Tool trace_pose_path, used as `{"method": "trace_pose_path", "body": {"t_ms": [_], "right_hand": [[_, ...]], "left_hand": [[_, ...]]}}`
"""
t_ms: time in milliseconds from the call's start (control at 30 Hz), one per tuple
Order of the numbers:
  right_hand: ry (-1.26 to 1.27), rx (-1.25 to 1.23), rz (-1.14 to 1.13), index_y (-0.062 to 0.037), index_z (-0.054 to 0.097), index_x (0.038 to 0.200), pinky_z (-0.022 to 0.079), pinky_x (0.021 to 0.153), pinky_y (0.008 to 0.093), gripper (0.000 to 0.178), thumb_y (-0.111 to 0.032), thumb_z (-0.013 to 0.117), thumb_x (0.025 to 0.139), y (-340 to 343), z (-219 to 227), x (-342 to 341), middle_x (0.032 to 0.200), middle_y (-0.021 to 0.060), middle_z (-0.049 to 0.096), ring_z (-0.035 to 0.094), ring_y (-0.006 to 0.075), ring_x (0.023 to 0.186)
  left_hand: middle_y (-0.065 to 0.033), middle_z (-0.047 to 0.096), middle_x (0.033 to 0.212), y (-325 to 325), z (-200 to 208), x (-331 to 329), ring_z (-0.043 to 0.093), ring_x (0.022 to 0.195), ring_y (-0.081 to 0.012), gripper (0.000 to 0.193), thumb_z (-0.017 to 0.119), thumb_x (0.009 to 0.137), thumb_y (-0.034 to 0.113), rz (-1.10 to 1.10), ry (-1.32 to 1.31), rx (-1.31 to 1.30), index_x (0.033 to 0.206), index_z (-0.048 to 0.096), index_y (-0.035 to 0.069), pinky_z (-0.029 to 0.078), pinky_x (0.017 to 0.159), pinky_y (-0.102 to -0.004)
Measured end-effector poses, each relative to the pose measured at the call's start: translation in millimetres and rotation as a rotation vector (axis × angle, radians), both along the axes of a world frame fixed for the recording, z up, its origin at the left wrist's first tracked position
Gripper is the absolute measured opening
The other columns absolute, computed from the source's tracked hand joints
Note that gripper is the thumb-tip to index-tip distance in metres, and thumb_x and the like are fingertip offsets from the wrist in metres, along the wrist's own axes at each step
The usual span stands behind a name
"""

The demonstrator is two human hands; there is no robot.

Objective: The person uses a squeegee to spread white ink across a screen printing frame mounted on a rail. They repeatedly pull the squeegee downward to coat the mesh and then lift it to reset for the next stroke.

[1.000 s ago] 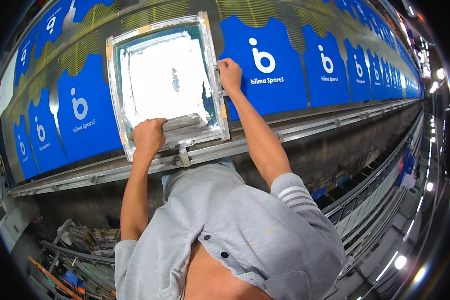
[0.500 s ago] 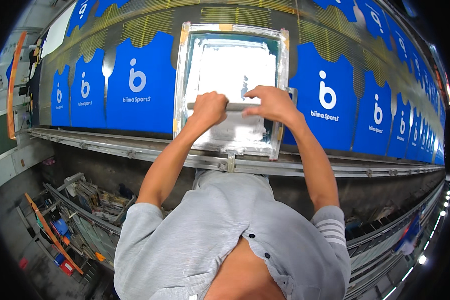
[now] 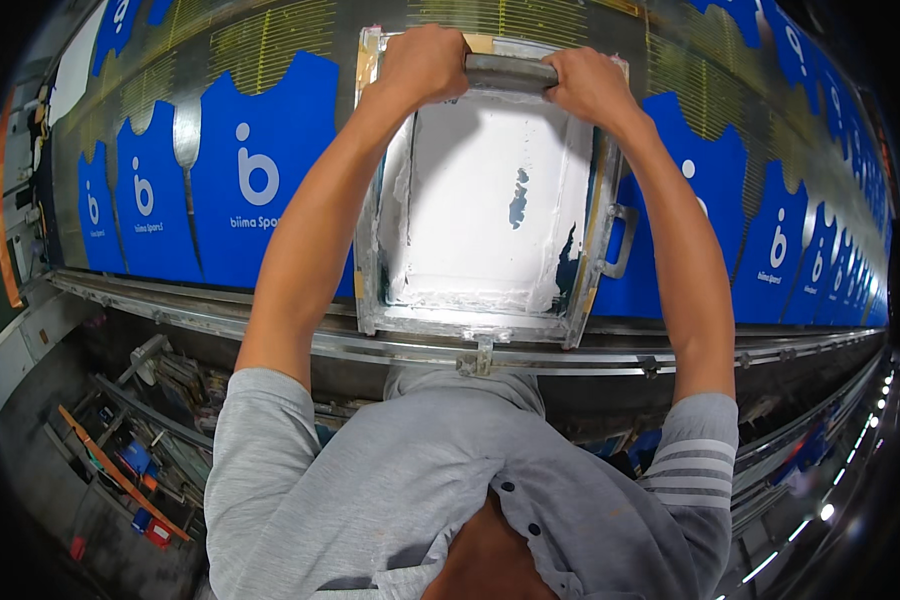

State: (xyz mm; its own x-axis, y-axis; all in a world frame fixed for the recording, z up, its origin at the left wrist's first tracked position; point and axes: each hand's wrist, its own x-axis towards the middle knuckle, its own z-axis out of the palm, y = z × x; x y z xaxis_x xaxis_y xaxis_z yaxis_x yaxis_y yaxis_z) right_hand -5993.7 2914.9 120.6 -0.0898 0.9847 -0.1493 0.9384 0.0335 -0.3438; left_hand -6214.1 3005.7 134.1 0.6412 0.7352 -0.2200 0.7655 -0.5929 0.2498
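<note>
A squeegee (image 3: 512, 72) lies crosswise at the far end of a screen printing frame (image 3: 430, 323). My left hand (image 3: 425, 66) is closed around the squeegee's left end, and my right hand (image 3: 588, 86) grips its right end. White ink (image 3: 470, 200) coats the mesh, with a small dark patch right of centre and another near the lower right corner. Under the frame, the surface is hidden. Blue jersey panels with a white print lie flat on both sides, one (image 3: 270, 130) to the left and one (image 3: 705, 165) partly behind my right forearm.
A metal rail (image 3: 220, 318) runs along the table's near edge, against which a clamp (image 3: 483, 355) of the frame sits. A handle (image 3: 622, 242) sticks out from the frame's right side. More blue panels (image 3: 770, 235) line the table. Racks and tools (image 3: 150, 450) stand lower left.
Both hands have moved away from me, taking the squeegee from mid-screen to the far end. My right fingers, loose before, are now closed on it. The view has shifted slightly.
</note>
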Motion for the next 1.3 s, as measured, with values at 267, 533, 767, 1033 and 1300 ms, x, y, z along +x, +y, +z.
{"method": "trace_pose_path", "body": {"t_ms": [267,533,767,1033,1300], "right_hand": [[0.034,0.030,0.059,-0.0070,0.075,0.094,0.042,0.108,0.0534,0.023,-0.003,0.066,0.073,-118,3,-54,0.091,0.0139,0.070,0.068,0.0332,0.092],[0.108,0.009,0.076,-0.0057,0.072,0.088,0.045,0.104,0.0576,0.020,-0.002,0.071,0.069,-260,9,-116,0.080,0.0098,0.063,0.066,0.0307,0.086],[0.087,-0.166,0.009,-0.0076,0.076,0.092,0.051,0.096,0.0525,0.021,-0.006,0.068,0.073,-178,28,-84,0.088,0.0161,0.071,0.068,0.0361,0.087],[0.012,-0.038,0.023,-0.0089,0.076,0.099,0.055,0.080,0.0531,0.028,-0.012,0.065,0.073,5,13,5,0.092,0.0234,0.072,0.069,0.0433,0.090],[0.010,0.007,0.081,-0.0066,0.075,0.098,0.048,0.099,0.0545,0.026,-0.008,0.063,0.075,-47,0,-22,0.091,0.0182,0.072,0.069,0.0379,0.092]], "left_hand": [[-0.0160,0.072,0.076,-119,-11,-58,0.070,0.070,-0.0357,0.032,0.063,0.070,0.008,-0.003,-0.058,-0.022,0.095,0.081,0.016,0.055,0.063,-0.0454],[-0.0145,0.068,0.068,-270,-2,-121,0.068,0.066,-0.0366,0.010,0.065,0.066,0.003,0.042,-0.275,-0.098,0.072,0.071,0.008,0.053,0.057,-0.0459],[-0.0179,0.069,0.071,-170,15,-84,0.070,0.070,-0.0366,0.016,0.067,0.068,0.010,-0.027,-0.026,-0.165,0.080,0.078,0.013,0.056,0.065,-0.0473],[-0.0213,0.072,0.086,9,5,0,0.071,0.083,-0.0401,0.028,0.065,0.068,0.011,-0.002,0.012,-0.034,0.093,0.078,0.009,0.056,0.074,-0.0495],[-0.0178,0.071,0.075,-50,-7,-28,0.069,0.071,-0.0379,0.031,0.064,0.070,0.011,-0.025,-0.015,0.062,0.095,0.081,0.018,0.057,0.067,-0.0462]]}}
